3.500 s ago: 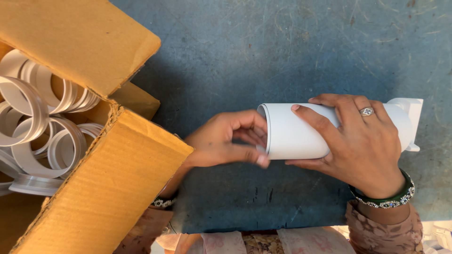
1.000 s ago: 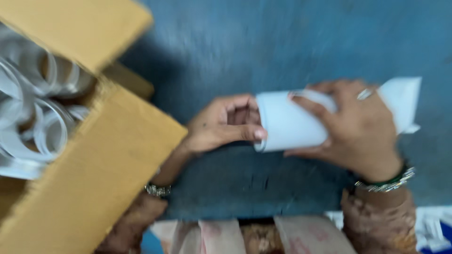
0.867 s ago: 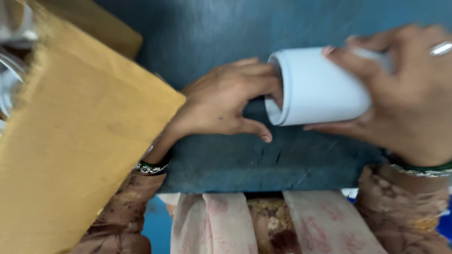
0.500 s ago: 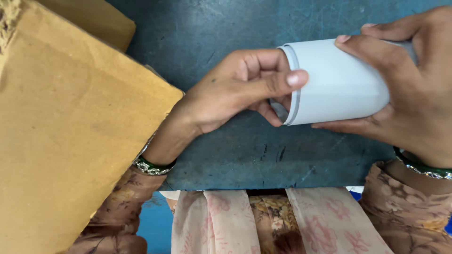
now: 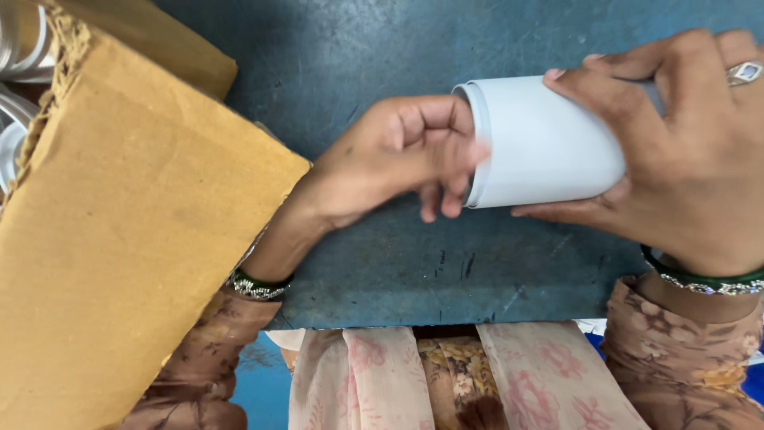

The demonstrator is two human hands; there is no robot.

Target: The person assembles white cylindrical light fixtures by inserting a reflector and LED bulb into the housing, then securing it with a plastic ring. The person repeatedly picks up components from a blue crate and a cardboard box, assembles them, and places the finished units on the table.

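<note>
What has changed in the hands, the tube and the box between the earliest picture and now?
The view has closed in: the cardboard box fills the left, its white rings mostly out of frame. The left hand stays at the white tube mouth; the right hand still grips it.

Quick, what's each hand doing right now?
Left hand: fingers curled at the open end of the white plastic cylinder, touching its rim.
Right hand: closed around the cylinder, holding it.

Bright even light, slight blur.
</note>
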